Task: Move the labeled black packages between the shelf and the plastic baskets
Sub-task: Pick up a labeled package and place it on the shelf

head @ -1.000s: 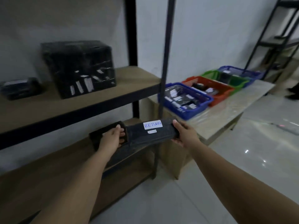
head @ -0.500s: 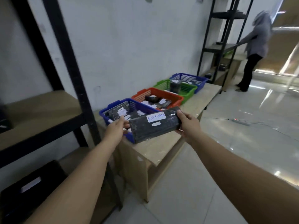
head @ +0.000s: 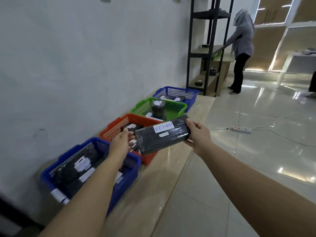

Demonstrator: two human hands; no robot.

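A long black package (head: 164, 138) with a white label reading RETURN is held level between my two hands, above the front edge of the red basket (head: 116, 128). My left hand (head: 120, 142) grips its left end and my right hand (head: 198, 135) grips its right end. Along the wall on a low marble-topped table (head: 171, 168) stand a near blue basket (head: 95, 151), the red basket, a green basket (head: 172, 108) and a far blue basket (head: 177, 93). Each holds labelled black packages.
A black metal shelf rack (head: 206, 48) stands past the table's far end, with a person (head: 242, 48) leaning at it. A white power strip (head: 242, 130) and its cable lie on the glossy tiled floor to the right.
I have turned right, away from the shelf, and carried the RETURN package from the lower shelf to above the row of baskets. Both hands have kept their hold.
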